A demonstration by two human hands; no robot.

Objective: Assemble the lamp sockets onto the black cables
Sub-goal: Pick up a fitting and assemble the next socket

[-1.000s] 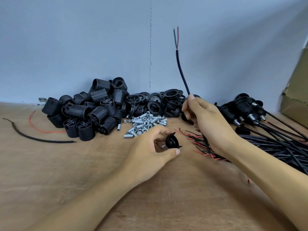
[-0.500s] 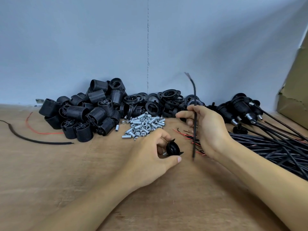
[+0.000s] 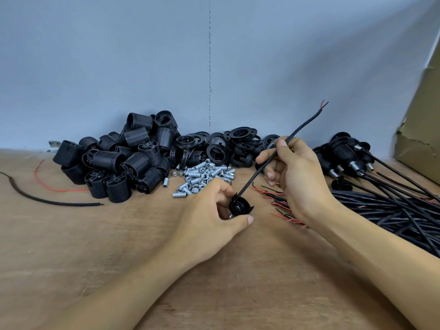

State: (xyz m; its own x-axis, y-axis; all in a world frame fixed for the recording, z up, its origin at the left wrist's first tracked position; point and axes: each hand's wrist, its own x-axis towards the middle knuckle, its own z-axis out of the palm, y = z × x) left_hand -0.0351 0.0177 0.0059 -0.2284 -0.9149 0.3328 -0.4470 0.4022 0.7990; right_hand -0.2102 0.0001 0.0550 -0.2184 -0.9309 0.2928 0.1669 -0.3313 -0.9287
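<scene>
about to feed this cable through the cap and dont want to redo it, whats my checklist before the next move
1. Left hand grips the black socket cap: ok.
2. Right hand pinches the black cable: ok.
3. Cable's lower end meets the top of the cap: ok.
4. Cable already through the cap's hole: cannot tell, the fingers hide it.
5. Stripped red and black wire tips free of snags: ok, they are up in the air.
6. Pile of small metal tubes and nuts close by the left hand: ok.
</scene>
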